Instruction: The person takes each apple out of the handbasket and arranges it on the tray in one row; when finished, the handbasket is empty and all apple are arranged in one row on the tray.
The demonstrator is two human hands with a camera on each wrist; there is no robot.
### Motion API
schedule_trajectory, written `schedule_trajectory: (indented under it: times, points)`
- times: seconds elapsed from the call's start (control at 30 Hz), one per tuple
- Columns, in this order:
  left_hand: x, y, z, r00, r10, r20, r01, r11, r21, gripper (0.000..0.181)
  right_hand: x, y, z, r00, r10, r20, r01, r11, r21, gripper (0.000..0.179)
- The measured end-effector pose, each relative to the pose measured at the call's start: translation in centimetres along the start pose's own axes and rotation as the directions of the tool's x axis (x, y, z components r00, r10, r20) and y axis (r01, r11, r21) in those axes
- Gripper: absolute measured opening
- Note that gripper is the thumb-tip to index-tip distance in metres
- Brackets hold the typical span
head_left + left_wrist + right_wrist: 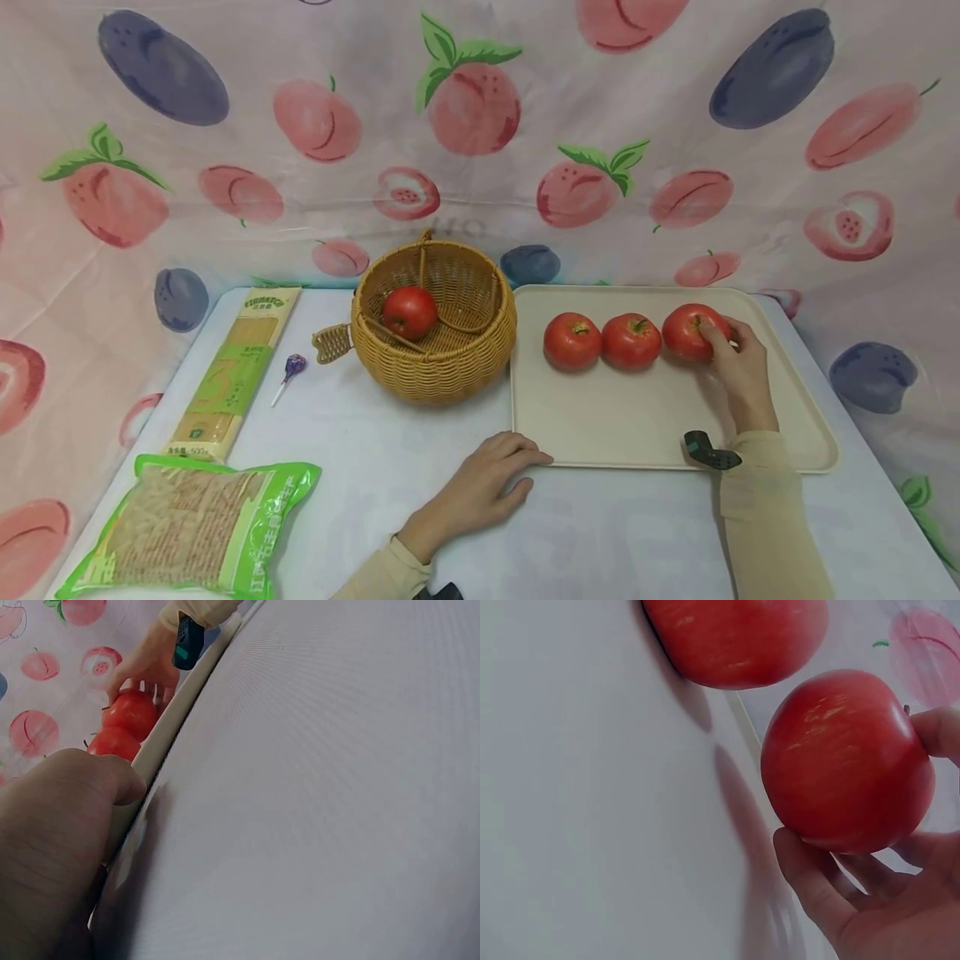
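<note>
My right hand (738, 367) grips a red tomato (692, 332) at the right end of a row on the beige tray (600, 429). In the right wrist view, the thumb is by its stem and the fingers are curled under this tomato (847, 761). Two more tomatoes, a middle one (632, 342) and a left one (572, 342), sit beside it on the tray. My left hand (483, 483) lies on the white table with relaxed fingers, its fingertips right at the tray's front left corner, holding nothing.
Left of the tray stands a fish-shaped wicker basket (435, 375) with one red tomato (410, 312) inside. Further left lie a lollipop (295, 365), a pack of noodles (232, 375) and a green-edged bag of dry food (187, 529). A fruit-print curtain (480, 225) hangs behind the table.
</note>
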State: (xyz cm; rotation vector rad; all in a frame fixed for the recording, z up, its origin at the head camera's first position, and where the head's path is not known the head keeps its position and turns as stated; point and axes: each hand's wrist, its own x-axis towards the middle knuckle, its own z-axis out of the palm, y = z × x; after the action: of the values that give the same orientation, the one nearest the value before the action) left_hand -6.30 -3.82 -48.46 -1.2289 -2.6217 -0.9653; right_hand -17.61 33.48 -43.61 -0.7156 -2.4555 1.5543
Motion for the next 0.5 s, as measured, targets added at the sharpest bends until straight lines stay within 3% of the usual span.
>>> schedule_trajectory:
  times: [0.5]
  points:
    - [0.00, 0.04, -0.11, 1.000, 0.007, -0.011, -0.007, 1.000, -0.004, 0.034, 0.08, 0.10, 0.11, 0.998, 0.037, 0.044, -0.035, 0.998, -0.050, 0.067]
